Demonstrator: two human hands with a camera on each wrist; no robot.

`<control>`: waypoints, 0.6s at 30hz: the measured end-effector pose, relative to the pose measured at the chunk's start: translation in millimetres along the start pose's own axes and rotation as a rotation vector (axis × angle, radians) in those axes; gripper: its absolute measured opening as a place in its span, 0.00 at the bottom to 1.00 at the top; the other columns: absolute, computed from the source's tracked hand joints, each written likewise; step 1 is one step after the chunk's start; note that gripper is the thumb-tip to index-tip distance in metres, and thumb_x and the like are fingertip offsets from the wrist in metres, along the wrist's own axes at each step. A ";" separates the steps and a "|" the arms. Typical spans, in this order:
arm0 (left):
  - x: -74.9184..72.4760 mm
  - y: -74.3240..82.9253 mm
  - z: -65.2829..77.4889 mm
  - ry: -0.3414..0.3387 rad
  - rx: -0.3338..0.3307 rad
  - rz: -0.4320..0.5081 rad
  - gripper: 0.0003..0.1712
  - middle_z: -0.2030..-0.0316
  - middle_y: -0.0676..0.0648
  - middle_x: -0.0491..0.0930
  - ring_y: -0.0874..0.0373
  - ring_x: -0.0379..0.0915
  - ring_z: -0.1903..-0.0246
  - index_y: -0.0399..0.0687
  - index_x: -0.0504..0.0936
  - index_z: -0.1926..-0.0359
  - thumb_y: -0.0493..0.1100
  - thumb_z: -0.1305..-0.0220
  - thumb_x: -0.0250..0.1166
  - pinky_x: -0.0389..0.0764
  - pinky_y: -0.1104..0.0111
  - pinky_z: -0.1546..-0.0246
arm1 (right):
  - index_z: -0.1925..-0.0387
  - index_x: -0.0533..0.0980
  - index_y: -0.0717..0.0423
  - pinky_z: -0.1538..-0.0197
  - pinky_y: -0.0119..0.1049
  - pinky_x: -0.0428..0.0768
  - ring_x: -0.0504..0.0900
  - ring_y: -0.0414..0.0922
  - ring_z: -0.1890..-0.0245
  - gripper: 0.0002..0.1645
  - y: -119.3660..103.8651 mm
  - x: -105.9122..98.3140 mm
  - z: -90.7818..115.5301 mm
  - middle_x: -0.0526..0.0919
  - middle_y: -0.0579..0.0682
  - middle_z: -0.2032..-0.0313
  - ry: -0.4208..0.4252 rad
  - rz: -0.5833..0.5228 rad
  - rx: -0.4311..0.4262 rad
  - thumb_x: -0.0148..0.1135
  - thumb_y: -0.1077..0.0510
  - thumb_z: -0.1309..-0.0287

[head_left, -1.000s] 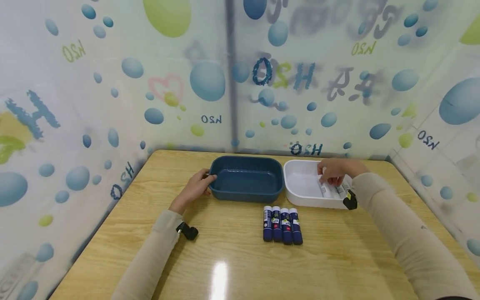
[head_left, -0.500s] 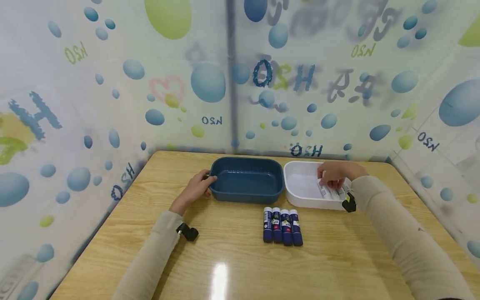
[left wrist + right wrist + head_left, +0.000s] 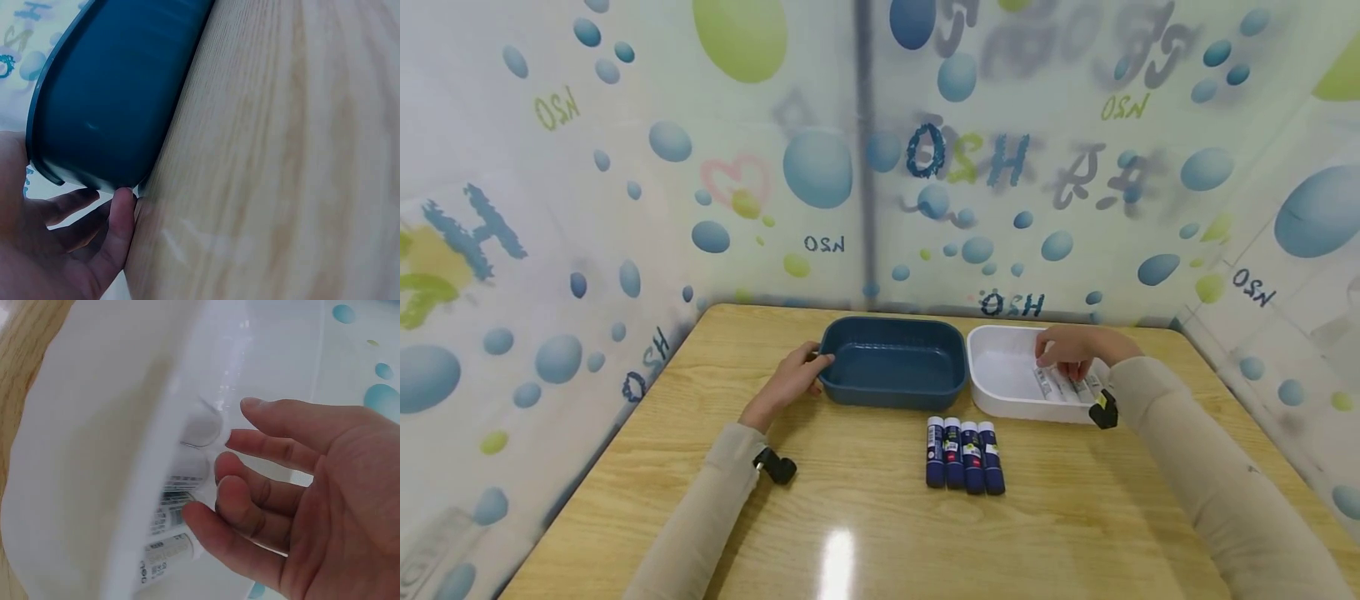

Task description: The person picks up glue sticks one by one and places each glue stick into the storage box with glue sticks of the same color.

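My left hand (image 3: 788,377) holds the left end of a dark blue tray (image 3: 891,397), thumb over the rim and fingers against the outer wall. In the left wrist view, the fingertips (image 3: 124,209) bend under that tray's end. My right hand (image 3: 1071,346) hangs over the right part of a white tray (image 3: 1011,406). Several white labelled tubes (image 3: 1049,390) lie side by side in it, partly covered by the hand. The right wrist view shows the fingers loosely bent and apart, close to the white tubes (image 3: 167,553), with nothing held between them.
In front of the trays, several navy glue sticks (image 3: 972,467) with white caps lie in a row on the wooden table (image 3: 850,500). Both trays stand side by side near the table's back edge, before a patterned curtain (image 3: 820,208).
My right hand's fingers draw up slightly from the leftmost white tube, which stays lying in the white tray. The left hand keeps its hold; the head view tilts slightly up.
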State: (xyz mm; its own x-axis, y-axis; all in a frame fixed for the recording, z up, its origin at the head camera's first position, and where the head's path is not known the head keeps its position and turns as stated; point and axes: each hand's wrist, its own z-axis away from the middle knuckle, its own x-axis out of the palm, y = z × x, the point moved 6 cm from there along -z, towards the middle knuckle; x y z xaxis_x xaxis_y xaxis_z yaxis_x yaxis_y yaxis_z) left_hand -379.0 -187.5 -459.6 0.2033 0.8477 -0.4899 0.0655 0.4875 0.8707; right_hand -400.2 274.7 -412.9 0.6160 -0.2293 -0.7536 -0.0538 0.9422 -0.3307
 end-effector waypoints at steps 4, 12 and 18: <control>0.5 -1.6 -1.3 -0.004 -0.006 0.007 0.32 0.34 0.31 0.74 0.54 0.81 0.66 0.41 0.65 0.25 0.55 0.20 0.53 0.88 0.62 0.62 | 0.41 0.73 0.57 0.63 0.34 0.84 0.78 0.45 0.69 0.20 0.0 -4.6 5.9 0.78 0.51 0.68 0.015 -0.004 -0.036 0.56 0.49 0.24; 1.5 -2.0 -2.2 -0.002 -0.025 0.037 0.31 0.35 0.33 0.75 0.53 0.78 0.67 0.44 0.67 0.27 0.56 0.21 0.53 0.87 0.62 0.62 | 0.41 0.73 0.61 0.68 0.35 0.81 0.75 0.44 0.75 0.20 -12.7 -18.0 28.8 0.77 0.51 0.72 0.135 0.024 -0.151 0.55 0.52 0.23; 1.6 -2.7 -2.5 -0.004 -0.026 0.044 0.31 0.35 0.33 0.74 0.54 0.76 0.70 0.42 0.67 0.27 0.54 0.21 0.53 0.87 0.63 0.63 | 0.42 0.75 0.61 0.67 0.36 0.80 0.76 0.44 0.74 0.19 -29.2 -18.2 46.1 0.79 0.51 0.72 0.193 0.061 -0.224 0.57 0.52 0.25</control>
State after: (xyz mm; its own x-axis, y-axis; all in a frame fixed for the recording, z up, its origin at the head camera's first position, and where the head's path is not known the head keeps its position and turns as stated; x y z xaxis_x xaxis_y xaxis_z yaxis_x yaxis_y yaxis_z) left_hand -381.2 -186.9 -462.8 0.2092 0.8677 -0.4510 0.0312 0.4550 0.8899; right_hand -373.6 262.6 -363.3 0.4466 -0.2368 -0.8628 -0.2709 0.8833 -0.3827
